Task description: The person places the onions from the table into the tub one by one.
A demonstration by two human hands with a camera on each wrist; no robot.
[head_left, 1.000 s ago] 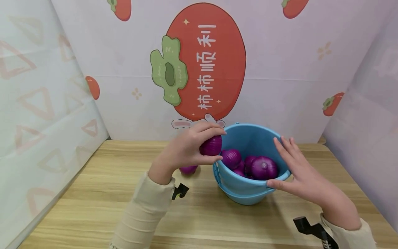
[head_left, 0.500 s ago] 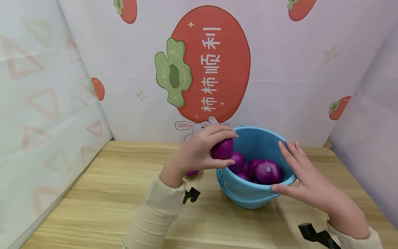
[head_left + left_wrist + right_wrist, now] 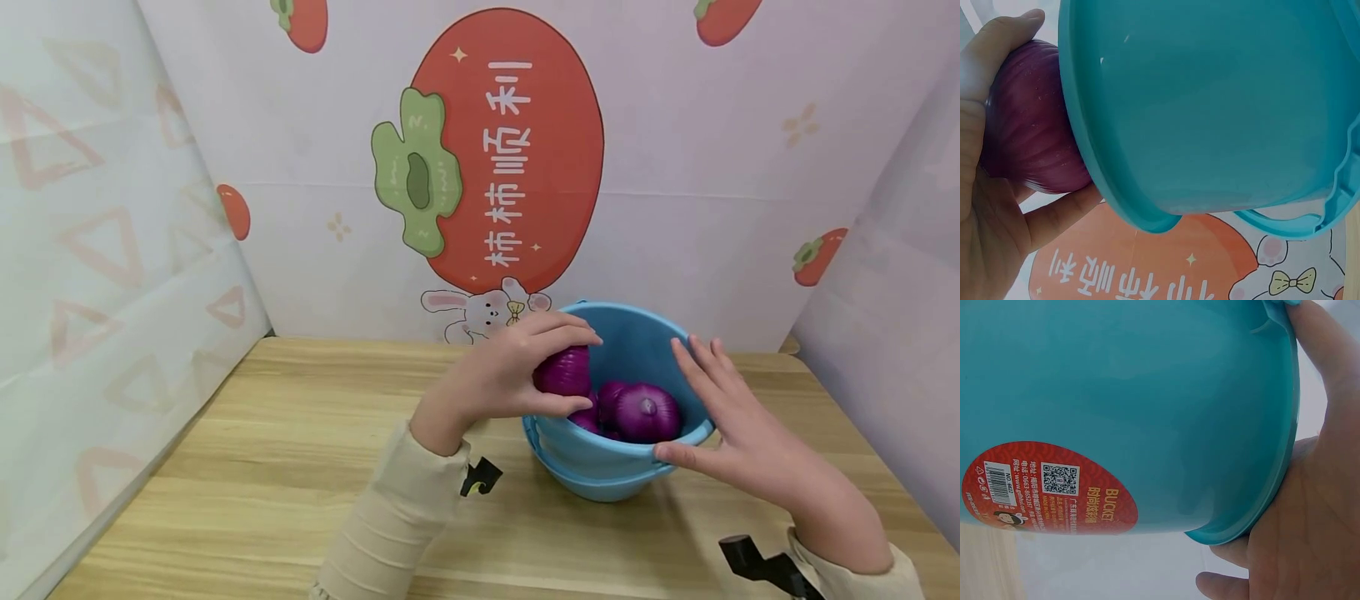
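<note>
My left hand (image 3: 517, 367) holds a red onion (image 3: 564, 372) between curled fingers and thumb at the left side of the blue bucket (image 3: 600, 458). In the left wrist view, that onion (image 3: 1035, 119) overlaps the bucket's rim. Inside the bucket lie several red onions (image 3: 647, 413), partly hidden by the held one and my left hand. My right hand (image 3: 738, 433) rests at the right side of the rim with fingers extended and spread, the thumb at the front edge. The right wrist view shows this hand (image 3: 1304, 531) along the bucket's rim.
The bucket stands on a wood-grain table (image 3: 262, 475) before a printed backdrop (image 3: 675, 150) with a large persimmon picture. A blue handle (image 3: 1329, 206) hangs on the bucket, and a red oval label (image 3: 1054, 487) marks its side. A white panel (image 3: 112, 250) borders the left.
My left hand has moved right with the onion, to the bucket's rim. An onion seen earlier on the table behind my left hand is now out of sight. My right hand stays at the rim.
</note>
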